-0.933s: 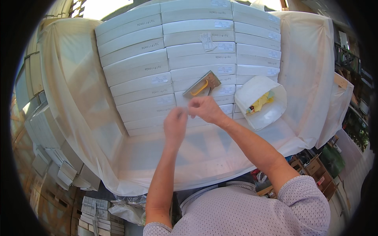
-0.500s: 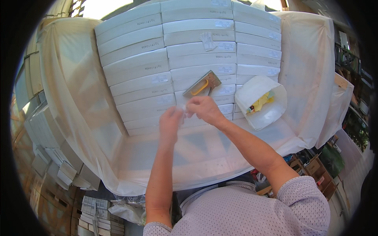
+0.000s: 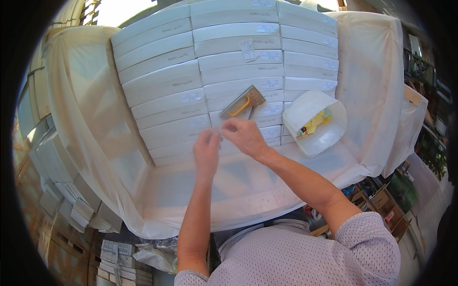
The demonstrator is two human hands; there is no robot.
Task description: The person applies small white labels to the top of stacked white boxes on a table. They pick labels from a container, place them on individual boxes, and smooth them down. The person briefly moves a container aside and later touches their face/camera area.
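My left hand and my right hand are close together in front of the stacked boxes, fingertips nearly meeting. The fingers of both are pinched. A pale, see-through scrap seems to lie between them, too small and blurred to name. Just beyond the right hand, a flat brown and grey hand tool with a yellow handle rests on the white boxes. To the right, a white plastic container lies tipped with its mouth toward me, holding crumpled yellow paper-like pieces.
Translucent plastic sheeting drapes both sides and the near ledge. A small paper slip is on the middle boxes. Stacked cartons stand at lower left, and a wooden box with odds and ends at lower right.
The view has shifted slightly, so the boxes sit a little further left. My right hand has come slightly lower; both hands stay close together with pinched fingers.
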